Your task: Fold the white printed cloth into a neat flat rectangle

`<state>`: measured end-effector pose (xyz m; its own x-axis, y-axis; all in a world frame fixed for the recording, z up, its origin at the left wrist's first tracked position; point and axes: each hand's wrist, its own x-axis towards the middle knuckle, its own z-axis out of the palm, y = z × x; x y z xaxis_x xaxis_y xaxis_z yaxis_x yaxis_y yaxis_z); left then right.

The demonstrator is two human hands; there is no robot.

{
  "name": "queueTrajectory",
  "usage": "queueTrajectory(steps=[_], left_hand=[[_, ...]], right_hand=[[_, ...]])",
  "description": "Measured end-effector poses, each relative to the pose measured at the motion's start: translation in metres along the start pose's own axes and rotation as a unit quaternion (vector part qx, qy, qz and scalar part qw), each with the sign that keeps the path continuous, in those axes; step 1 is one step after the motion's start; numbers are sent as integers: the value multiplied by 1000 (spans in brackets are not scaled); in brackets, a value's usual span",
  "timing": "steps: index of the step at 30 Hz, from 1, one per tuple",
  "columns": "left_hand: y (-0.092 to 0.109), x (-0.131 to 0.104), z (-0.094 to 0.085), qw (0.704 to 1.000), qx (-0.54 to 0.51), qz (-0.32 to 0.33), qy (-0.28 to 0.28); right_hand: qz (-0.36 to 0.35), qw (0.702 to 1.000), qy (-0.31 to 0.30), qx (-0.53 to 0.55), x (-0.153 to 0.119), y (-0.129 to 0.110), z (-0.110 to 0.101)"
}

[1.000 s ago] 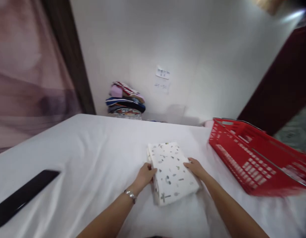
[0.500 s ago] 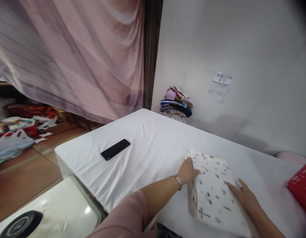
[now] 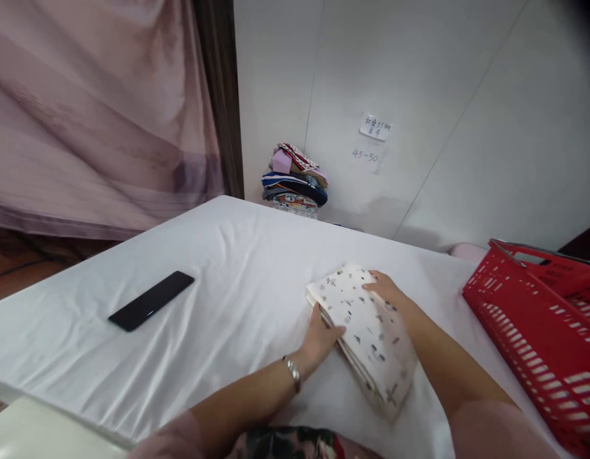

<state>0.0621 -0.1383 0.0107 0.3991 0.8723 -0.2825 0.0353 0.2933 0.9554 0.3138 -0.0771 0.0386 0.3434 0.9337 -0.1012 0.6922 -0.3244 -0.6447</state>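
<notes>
A folded white cloth with small dark speckles lies on the white-covered table, tilted with one corner toward me. My left hand grips its left edge, thumb on top, a bracelet on the wrist. My right hand rests flat on the far right part of the cloth, fingers spread over its upper corner.
A black phone lies on the table to the left. A red plastic basket stands at the right edge. A stack of folded coloured fabrics sits against the white wall, under a paper note. A pink curtain hangs at left.
The view swung left, then partly back right. My left hand slid along the cloth's left edge and my right hand moved up to its far corner; the cloth stays on the table.
</notes>
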Motion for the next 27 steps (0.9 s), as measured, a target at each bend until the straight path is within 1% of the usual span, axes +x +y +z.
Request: queueTrajectory(steps=[1,2,3,4,5,6,8,9,10,11,13,14,16,18,20,22,24,25,27], left_hand=[[-5,-10,-4,1000,-12,-11,-19],[-9,-18,-11,999,-10,-22,-26],[-12,-24,-19,999,8,-43,-22],[-12,-26,-28,998,38,-42,1],[-11,-24,-39,996,76,-23,27],[-7,-20,-49,991,120,11,62],[4,-5,-67,964,212,97,127],[10,4,-73,952,246,124,135],[17,14,-76,943,274,135,130],[22,23,-78,937,301,132,119],[32,40,-76,929,342,103,97],[35,47,-74,926,357,85,87],[41,60,-68,921,379,53,68],[44,71,-65,918,392,23,51],[46,80,-64,917,398,-2,44],[47,86,-64,915,401,-18,40],[48,88,-66,913,407,-17,33],[48,87,-66,912,409,-14,30],[48,82,-67,911,410,-8,33]], right_hand=[[-21,1000,-13,-1,7,-6,5],[-41,999,-25,-9,14,-11,10],[-57,998,-35,-22,19,-16,15],[-66,996,-42,-39,24,-20,21],[-68,995,-44,-58,26,-23,25],[-63,994,-42,-78,28,-25,30],[-41,993,-30,-105,25,-26,35],[-32,992,-23,-118,22,-25,36],[-25,991,-17,-131,16,-22,35],[-18,990,-11,-142,9,-18,33],[-6,986,4,-165,-10,-2,25],[1,984,13,-176,-21,9,19],[15,977,57,-207,-47,36,9],[35,976,111,-184,-75,64,2],[73,979,151,-118,-100,84,1],[124,977,172,-23,-120,92,7],[144,974,170,46,-132,90,17],[144,974,167,57,-135,87,23],[130,976,168,42,-132,79,29]])
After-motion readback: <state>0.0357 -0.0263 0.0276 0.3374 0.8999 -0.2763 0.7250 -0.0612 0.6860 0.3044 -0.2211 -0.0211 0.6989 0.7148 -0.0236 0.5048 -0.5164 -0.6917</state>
